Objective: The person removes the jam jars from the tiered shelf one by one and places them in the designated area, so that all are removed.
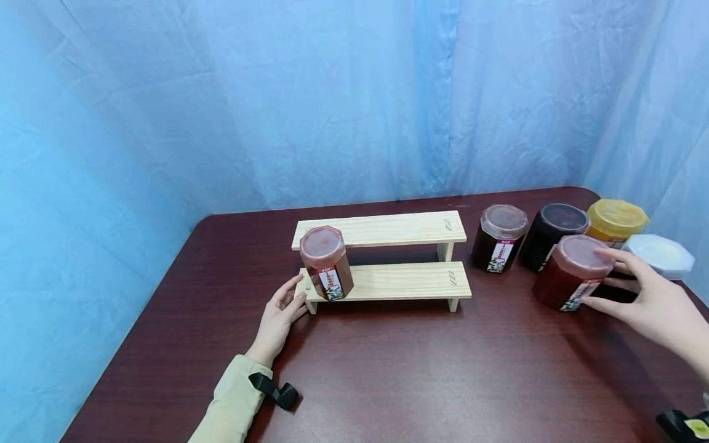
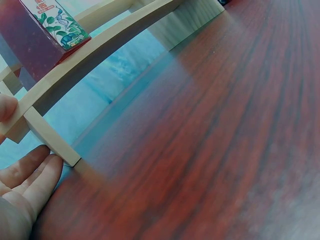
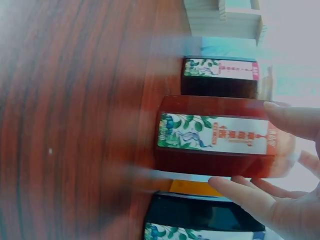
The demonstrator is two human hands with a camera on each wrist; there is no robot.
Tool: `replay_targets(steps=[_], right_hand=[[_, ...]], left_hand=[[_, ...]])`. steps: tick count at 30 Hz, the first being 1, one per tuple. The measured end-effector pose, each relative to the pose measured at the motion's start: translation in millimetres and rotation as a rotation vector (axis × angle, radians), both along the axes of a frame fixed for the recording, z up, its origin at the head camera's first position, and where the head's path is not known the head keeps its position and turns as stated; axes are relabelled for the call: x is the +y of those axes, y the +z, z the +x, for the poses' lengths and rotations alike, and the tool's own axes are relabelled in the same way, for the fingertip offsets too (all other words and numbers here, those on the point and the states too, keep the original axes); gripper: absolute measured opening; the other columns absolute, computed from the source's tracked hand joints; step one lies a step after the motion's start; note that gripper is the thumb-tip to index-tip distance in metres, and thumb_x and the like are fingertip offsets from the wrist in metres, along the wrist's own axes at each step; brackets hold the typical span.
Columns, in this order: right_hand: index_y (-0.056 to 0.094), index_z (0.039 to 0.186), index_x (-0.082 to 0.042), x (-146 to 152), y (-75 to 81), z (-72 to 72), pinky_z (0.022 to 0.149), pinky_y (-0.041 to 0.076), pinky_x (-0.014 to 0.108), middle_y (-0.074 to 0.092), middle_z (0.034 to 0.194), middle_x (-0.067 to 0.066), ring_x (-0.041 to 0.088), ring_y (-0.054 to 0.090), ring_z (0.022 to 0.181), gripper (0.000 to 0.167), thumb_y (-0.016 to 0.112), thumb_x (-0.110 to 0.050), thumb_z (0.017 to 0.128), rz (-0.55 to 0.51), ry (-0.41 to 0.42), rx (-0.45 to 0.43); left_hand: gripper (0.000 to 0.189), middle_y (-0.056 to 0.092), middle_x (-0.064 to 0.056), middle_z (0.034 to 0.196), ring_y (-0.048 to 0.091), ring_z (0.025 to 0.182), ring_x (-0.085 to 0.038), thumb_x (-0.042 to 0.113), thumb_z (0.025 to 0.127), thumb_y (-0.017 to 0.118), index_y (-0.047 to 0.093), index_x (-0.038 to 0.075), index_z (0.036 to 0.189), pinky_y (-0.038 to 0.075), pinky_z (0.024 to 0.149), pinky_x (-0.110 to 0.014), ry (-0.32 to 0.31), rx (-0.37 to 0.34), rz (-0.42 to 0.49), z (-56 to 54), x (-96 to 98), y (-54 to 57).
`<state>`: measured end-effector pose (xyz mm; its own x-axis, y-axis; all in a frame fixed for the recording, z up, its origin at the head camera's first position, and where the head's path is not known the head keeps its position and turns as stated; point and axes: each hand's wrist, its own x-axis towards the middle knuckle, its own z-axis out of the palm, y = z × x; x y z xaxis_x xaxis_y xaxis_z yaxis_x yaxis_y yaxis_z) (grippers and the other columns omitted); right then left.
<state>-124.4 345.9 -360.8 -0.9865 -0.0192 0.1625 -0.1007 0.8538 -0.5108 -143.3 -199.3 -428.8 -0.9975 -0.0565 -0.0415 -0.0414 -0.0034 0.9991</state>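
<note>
On the right, my right hand (image 1: 650, 295) holds a dark red jar (image 3: 215, 162) with a pinkish lid, its thumb and fingers on opposite sides near the lid. Whether that jar touches the table is unclear. A two-step wooden shelf (image 1: 410, 280) stands mid-table. My left hand (image 1: 279, 317) grips the left end of its lower step, with fingertips against the short leg (image 2: 52, 137) in the left wrist view. A reddish-brown jar (image 1: 335, 274) with a pink lid and white label sits on that step's left part.
Right of the shelf stand a dark jar with a clear lid (image 1: 500, 237), a black-lidded jar (image 1: 545, 240), a yellow-lidded jar (image 1: 617, 218) and a white-lidded jar (image 1: 661, 253). Blue curtains (image 1: 332, 111) hang behind the dark wooden table (image 1: 415, 369).
</note>
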Motion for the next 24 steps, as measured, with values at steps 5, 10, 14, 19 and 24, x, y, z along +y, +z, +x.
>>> replay_targets(steps=[5, 10, 14, 19, 24], right_hand=[[0.029, 0.144, 0.001, 2.6, 3.2, 6.8, 0.052, 0.043, 0.01, 0.042, 0.123, 0.038, -0.023, 0.045, 0.08, 0.081, 0.076, -0.015, 0.08, -0.125, -0.007, 0.036], [0.033, 0.144, -0.003, 2.3, 2.8, 11.4, 0.052, 0.042, 0.007, 0.048, 0.105, -0.004, -0.03, 0.037, 0.08, 0.074, 0.073, -0.006, 0.081, -0.23, -0.04, 0.108], [0.038, 0.141, -0.004, -0.2, 3.7, 14.2, 0.054, 0.042, 0.004, 0.04, 0.097, -0.027, -0.028, 0.041, 0.079, 0.07, 0.073, -0.004, 0.081, -0.256, -0.05, 0.142], [0.043, 0.137, -0.01, -6.3, 8.0, 19.9, 0.057, 0.041, 0.002, 0.042, 0.094, -0.035, -0.026, 0.044, 0.078, 0.065, 0.071, 0.003, 0.08, -0.281, -0.029, 0.187], [0.045, 0.13, -0.008, -16.9, 13.5, 20.8, 0.057, 0.043, 0.004, 0.044, 0.096, -0.035, -0.026, 0.045, 0.081, 0.06, 0.074, 0.0, 0.078, -0.267, 0.025, 0.135]], left_hand=[[0.046, 0.056, -0.004, 0.108, 0.06, 0.094, -0.004, 0.007, 0.096, 0.053, 0.042, 0.009, 0.141, 0.051, 0.083, -0.022, 0.001, 0.006, 0.002, 0.1, -0.2, 0.9], [0.047, 0.057, -0.007, 0.112, 0.06, 0.095, -0.004, 0.007, 0.096, 0.052, 0.041, 0.008, 0.142, 0.051, 0.084, -0.023, -0.008, 0.007, 0.005, 0.8, 0.2, 1.7], [0.046, 0.056, -0.009, 0.114, 0.06, 0.095, -0.003, 0.009, 0.096, 0.053, 0.042, 0.009, 0.141, 0.05, 0.084, -0.023, -0.005, 0.005, -0.007, 0.7, 0.4, 1.8], [0.046, 0.055, -0.013, 0.12, 0.059, 0.097, -0.003, 0.01, 0.097, 0.053, 0.042, 0.011, 0.142, 0.05, 0.086, -0.024, -0.007, 0.005, -0.023, 0.1, 0.5, 1.8], [0.046, 0.054, -0.016, 0.123, 0.059, 0.097, -0.002, 0.01, 0.097, 0.052, 0.042, 0.01, 0.142, 0.05, 0.085, -0.023, -0.004, 0.004, -0.019, -0.1, 0.3, 1.0]])
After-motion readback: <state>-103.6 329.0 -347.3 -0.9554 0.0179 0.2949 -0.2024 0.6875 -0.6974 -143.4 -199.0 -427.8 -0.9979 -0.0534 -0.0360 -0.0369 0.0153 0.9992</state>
